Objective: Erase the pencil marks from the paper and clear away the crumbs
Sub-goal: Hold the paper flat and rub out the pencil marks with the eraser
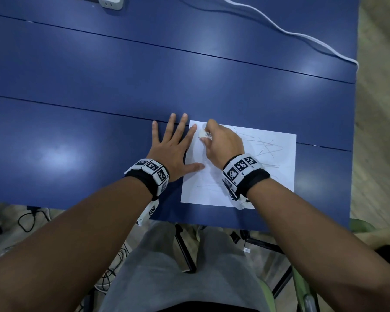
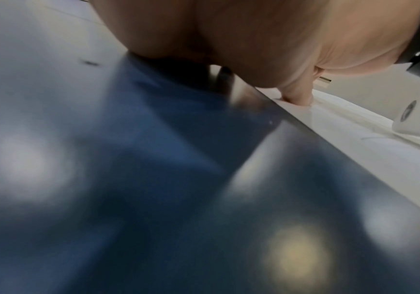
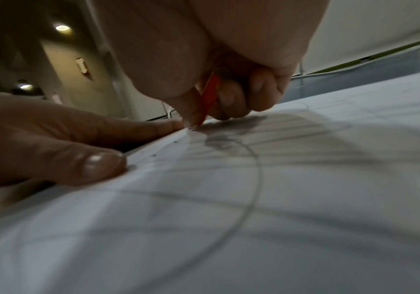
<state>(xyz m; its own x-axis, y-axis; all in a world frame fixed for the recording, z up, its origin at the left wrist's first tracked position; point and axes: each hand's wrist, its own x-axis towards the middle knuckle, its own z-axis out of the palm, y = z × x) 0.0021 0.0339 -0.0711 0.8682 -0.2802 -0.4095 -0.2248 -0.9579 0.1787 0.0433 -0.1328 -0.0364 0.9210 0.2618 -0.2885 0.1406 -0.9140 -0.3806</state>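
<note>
A white sheet of paper (image 1: 277,176) with thin pencil scribbles (image 1: 266,147) lies near the front right of the blue table (image 1: 99,75). My right hand (image 1: 221,143) pinches a small white eraser (image 1: 205,134) in a barcoded sleeve against the sheet's far left corner. In the right wrist view the eraser's sleeve (image 3: 210,95) looks orange-red between my thumb and fingers, touching the paper (image 3: 229,218). My left hand (image 1: 173,147) lies flat with fingers spread, its thumb and forefinger pressing the paper's left edge. The left wrist view shows that thumb (image 2: 297,95) on the paper (image 2: 354,135). A few dark specks (image 3: 175,142) dot the sheet.
A white cable (image 1: 291,32) snakes across the table's far right, and a white power strip (image 1: 110,2) sits at the far edge. The table's right edge drops to the floor (image 1: 378,109). Below the front edge are my lap, chair parts and cables.
</note>
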